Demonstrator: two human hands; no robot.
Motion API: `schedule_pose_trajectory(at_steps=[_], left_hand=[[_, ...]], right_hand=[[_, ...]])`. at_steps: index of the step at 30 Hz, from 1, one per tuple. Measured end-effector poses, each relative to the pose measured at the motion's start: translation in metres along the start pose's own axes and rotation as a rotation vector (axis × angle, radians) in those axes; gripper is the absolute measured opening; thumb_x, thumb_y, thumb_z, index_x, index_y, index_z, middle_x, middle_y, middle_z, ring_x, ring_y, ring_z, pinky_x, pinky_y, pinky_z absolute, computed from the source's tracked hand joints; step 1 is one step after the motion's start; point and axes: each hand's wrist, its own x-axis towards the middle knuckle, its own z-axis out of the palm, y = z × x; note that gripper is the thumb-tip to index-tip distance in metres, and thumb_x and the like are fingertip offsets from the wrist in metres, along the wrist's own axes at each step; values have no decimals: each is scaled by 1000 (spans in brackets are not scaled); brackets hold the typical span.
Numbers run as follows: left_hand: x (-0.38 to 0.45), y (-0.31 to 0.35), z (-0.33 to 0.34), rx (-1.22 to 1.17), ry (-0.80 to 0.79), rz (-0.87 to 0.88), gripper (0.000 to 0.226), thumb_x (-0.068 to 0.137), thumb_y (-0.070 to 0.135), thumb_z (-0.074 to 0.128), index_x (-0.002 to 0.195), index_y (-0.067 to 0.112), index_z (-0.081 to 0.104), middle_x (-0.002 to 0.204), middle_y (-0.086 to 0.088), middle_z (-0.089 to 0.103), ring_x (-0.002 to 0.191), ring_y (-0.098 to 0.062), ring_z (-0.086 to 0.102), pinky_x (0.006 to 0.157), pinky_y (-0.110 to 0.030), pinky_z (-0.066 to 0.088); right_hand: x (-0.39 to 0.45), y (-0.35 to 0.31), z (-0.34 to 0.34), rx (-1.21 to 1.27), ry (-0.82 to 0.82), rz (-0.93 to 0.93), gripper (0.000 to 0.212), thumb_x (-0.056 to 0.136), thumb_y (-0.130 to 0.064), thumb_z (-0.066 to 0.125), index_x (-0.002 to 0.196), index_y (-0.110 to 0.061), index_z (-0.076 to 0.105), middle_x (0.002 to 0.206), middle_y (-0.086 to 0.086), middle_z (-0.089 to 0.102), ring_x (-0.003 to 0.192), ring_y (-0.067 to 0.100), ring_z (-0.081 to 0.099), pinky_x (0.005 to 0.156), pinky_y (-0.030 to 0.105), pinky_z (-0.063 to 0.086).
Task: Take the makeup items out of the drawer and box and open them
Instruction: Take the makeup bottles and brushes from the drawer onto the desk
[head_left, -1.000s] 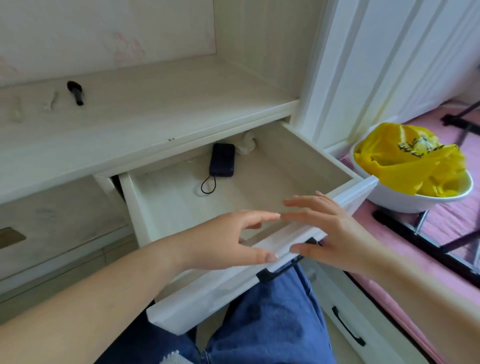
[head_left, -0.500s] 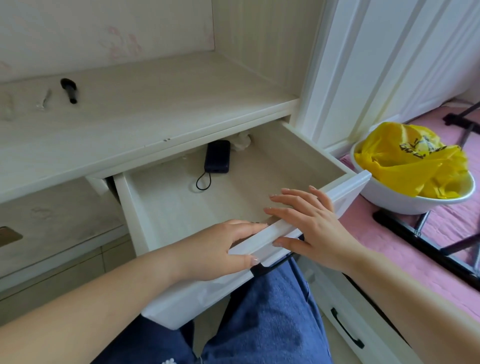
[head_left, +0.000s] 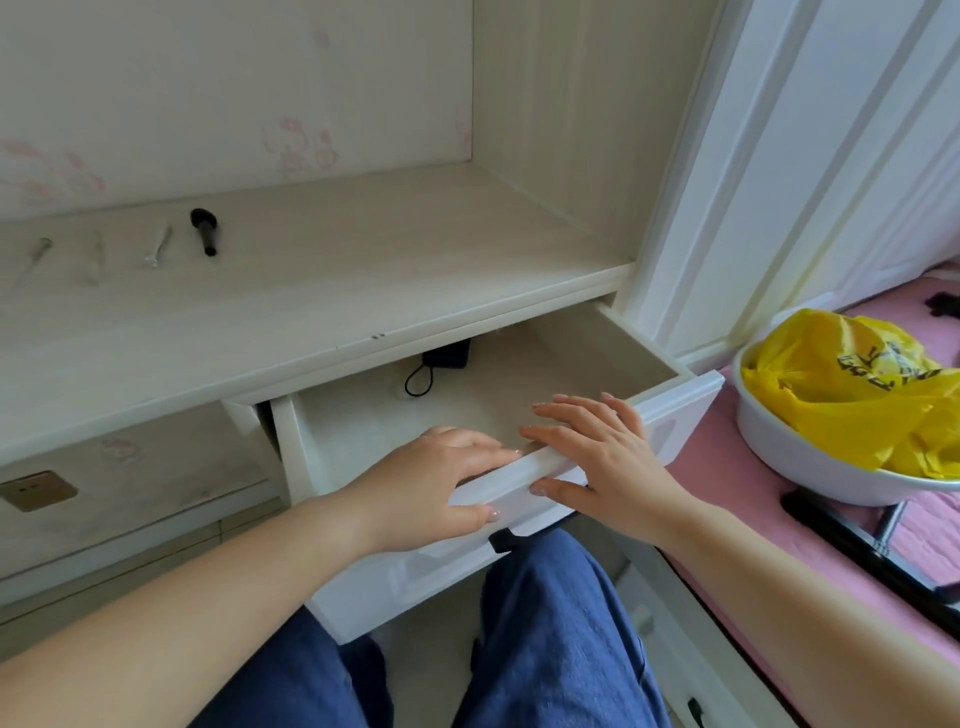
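The white drawer (head_left: 675, 410) under the shelf stands partly open. Its floor is bare apart from a black power bank (head_left: 448, 357) with a looped cord at the back, half hidden under the shelf. My left hand (head_left: 431, 483) lies on the drawer front's top edge, fingers straight over it and thumb against the front face. My right hand (head_left: 597, 457) rests beside it the same way, its fingers spread over the opening. On the shelf (head_left: 363, 270) lie a small black wand-like item (head_left: 203, 231) and several thin clear items (head_left: 158, 248).
A white bowl (head_left: 810, 462) holding a yellow plastic bag (head_left: 841, 384) sits on a pink mat at the right, next to black metal bars. My blue-trousered knees are under the drawer. A gold wall socket (head_left: 36, 490) is at the left.
The drawer has slid inward, so the power bank is more hidden under the shelf. Both hands came down onto its front edge and moved in with it.
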Motion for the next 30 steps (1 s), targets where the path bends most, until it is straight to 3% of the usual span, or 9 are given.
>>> schedule_pose_trajectory(at_steps=[3,5,7,9,12,15,23,30], left_hand=[[1,-8,-6,149,158,32,77,84,49,58,146,41,13,149,15,28,137,-5,18,110,-18,15],[2,-14,-12,252,247,30,88,80,55,60,148,36,6,154,10,18,142,-8,8,117,-24,9],[3,-23,-19,392,284,-21,97,78,63,56,148,34,-5,159,5,2,144,-13,-9,115,-29,-9],[5,-32,-27,509,326,-67,106,73,71,54,145,32,-14,159,-2,-6,143,-19,-20,112,-37,-16],[8,-41,-39,615,328,-172,118,68,76,52,142,26,-25,157,-10,-17,141,-25,-27,115,-50,-12],[14,-45,-49,636,293,-308,124,67,78,52,133,23,-37,154,-12,-27,140,-30,-28,114,-52,-14],[29,-62,-66,700,273,-412,114,70,77,49,147,23,-15,159,-9,-10,144,-33,-18,111,-57,-13],[33,-71,-59,626,347,-424,95,79,62,55,150,21,7,159,-9,6,146,-28,9,117,-47,10]], right_hand=[[18,-1,0,60,49,30,71,80,-74,37,139,-34,38,148,-3,38,142,19,28,115,44,14],[35,-2,-6,160,10,88,90,74,-62,62,147,-34,18,157,1,15,147,20,7,118,41,9],[55,-4,-14,133,-49,83,108,69,-55,72,149,-34,3,159,2,-3,147,19,-9,117,39,3],[75,-6,-20,22,-70,25,114,67,-57,72,149,-34,-4,159,2,-12,146,21,-15,118,42,-1],[98,-7,-21,-160,-113,-43,118,68,-63,68,148,-32,-12,158,5,-17,145,23,-18,117,46,-7],[117,-7,-21,-245,-130,-73,119,68,-65,66,148,-30,-15,158,7,-17,145,25,-18,116,50,-8],[150,-4,-11,-276,-105,-58,110,74,-63,62,149,-27,-10,159,7,-8,147,25,-11,116,51,-6],[151,2,7,-245,35,-32,96,75,-54,67,149,-27,12,157,7,17,147,25,10,116,48,-1]])
